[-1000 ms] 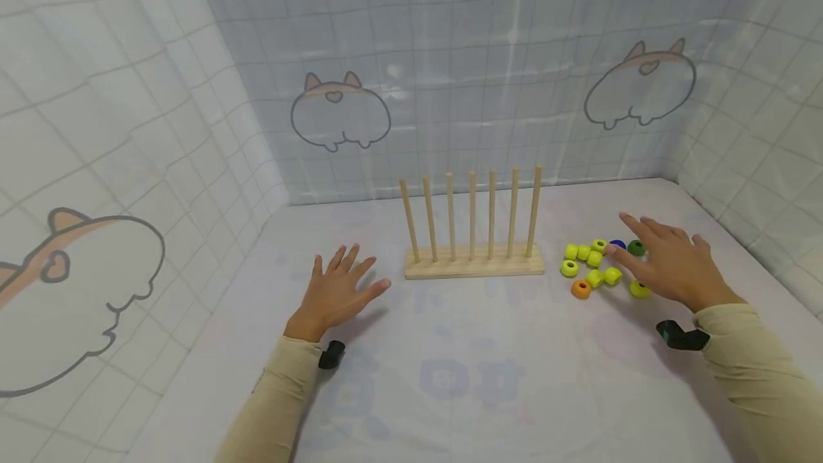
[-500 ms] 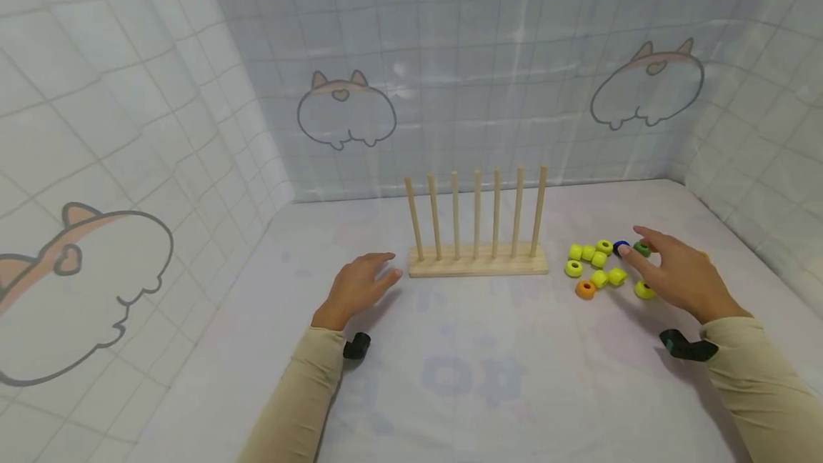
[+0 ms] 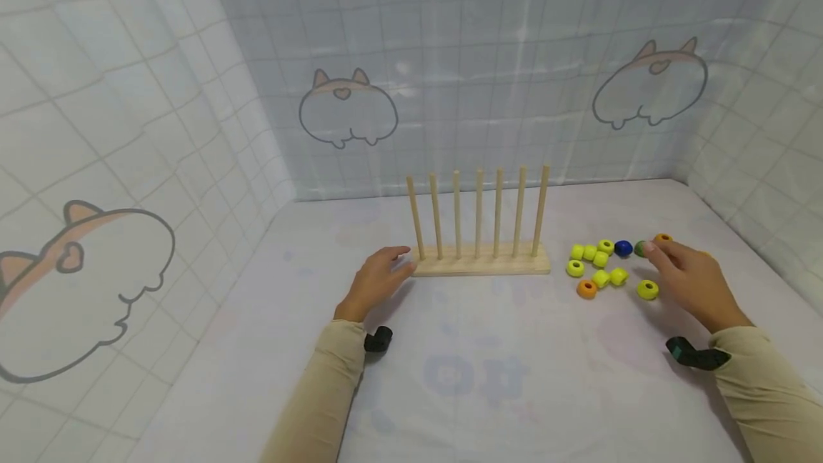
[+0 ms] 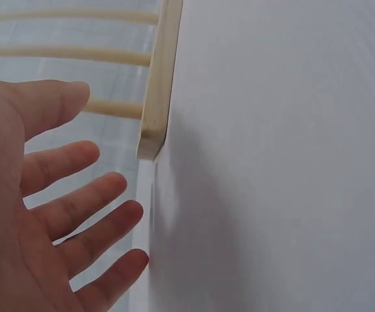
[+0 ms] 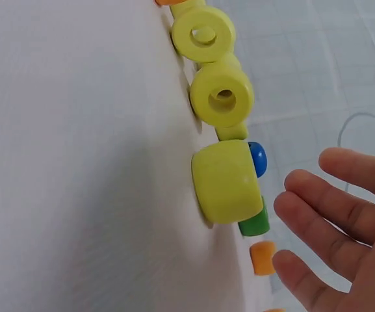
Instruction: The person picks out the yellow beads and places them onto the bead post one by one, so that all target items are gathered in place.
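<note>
Near the beads (image 3: 619,276) hovers the right hand (image 3: 699,286).

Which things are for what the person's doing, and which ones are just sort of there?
Probably for the job:
wooden peg stand, near the left hand
yellow beads
orange beads
blue bead
green bead, near the right hand

Seems just there:
pale tabletop
grid-patterned backdrop
animal drawings on it
black devices at the wrists

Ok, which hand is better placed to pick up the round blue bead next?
Probably the right hand: empty and near the blue bead, while the left hand is beside the pale wooden peg rack.
</note>
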Demonstrator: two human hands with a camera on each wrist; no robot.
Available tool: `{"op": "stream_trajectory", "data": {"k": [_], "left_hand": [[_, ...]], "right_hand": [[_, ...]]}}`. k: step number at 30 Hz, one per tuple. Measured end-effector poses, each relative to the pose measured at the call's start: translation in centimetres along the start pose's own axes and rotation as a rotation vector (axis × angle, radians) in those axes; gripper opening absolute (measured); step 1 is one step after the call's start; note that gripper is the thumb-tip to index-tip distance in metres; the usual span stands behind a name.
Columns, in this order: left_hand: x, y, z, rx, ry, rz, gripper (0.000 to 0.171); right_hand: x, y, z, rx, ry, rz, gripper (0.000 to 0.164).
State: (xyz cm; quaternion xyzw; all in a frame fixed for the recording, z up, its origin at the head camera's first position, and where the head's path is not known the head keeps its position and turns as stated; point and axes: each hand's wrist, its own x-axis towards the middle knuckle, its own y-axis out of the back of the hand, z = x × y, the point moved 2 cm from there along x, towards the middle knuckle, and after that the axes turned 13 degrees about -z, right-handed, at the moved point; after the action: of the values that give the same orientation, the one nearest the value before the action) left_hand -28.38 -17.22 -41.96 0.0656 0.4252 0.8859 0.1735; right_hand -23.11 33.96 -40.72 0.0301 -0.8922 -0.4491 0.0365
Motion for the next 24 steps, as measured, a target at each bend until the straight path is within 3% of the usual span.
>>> {"op": "stream_trajectory", "data": {"k": [7, 17, 24], "left_hand": [[1.1, -0.6, 0.5, -0.056, -0.012, 0.012, 0.048], [2.3, -1.7, 0.4, -0.107, -0.050, 0.063, 0.047], [2.7, -2.2, 0.5, -0.125, -0.053, 0.030, 0.048]], "right_hand": [[-0.3, -0.4, 1.2, 0.017, -0.025, 0.013, 0.058], [-0.7, -1.2, 1.8, 0.060, -0.083, -0.029, 0.065], [-1.4, -1.2, 2.6, 0.091, -0.072, -0.081, 0.063]]}}
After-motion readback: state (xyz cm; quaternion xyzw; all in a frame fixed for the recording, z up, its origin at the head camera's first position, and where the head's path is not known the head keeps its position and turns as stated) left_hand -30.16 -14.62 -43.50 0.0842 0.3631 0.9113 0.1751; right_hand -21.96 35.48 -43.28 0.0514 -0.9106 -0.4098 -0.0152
